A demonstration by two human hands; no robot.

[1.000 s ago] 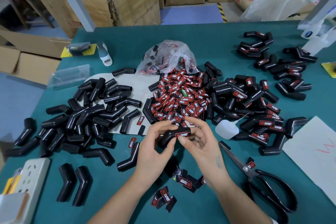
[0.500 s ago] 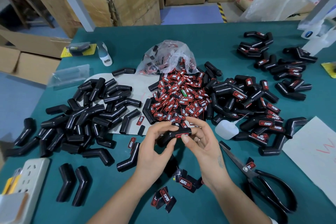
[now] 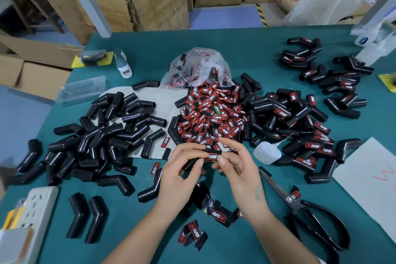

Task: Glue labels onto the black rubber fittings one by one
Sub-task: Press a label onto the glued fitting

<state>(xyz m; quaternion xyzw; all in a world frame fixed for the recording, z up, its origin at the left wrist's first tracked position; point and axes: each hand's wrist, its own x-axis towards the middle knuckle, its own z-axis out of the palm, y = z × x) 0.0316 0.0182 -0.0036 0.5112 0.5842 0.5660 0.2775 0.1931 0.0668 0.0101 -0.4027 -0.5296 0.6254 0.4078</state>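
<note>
Both hands hold one black rubber fitting [image 3: 194,162] just above the green table [image 3: 246,55]. My left hand [image 3: 182,169] grips its left end between thumb and fingers. My right hand [image 3: 237,165] pinches the right end, thumb on the red-and-black label [image 3: 212,156] stuck to it. A heap of loose labels [image 3: 211,117] lies right behind the hands. Unlabelled fittings [image 3: 102,135] are piled on the left. Labelled fittings [image 3: 300,126] lie on the right and far right.
A white glue bottle [image 3: 266,153] lies right of my hands. Black scissors [image 3: 304,210] lie at the near right beside white paper [image 3: 368,180]. A few labels [image 3: 194,234] lie near my forearms. A power strip [image 3: 32,210] sits near left; cardboard boxes [image 3: 150,0] stand behind.
The fitting has been turned slightly in my hands, so the label now faces up. My right thumb has shifted along the label. Both hands stayed in the same spot.
</note>
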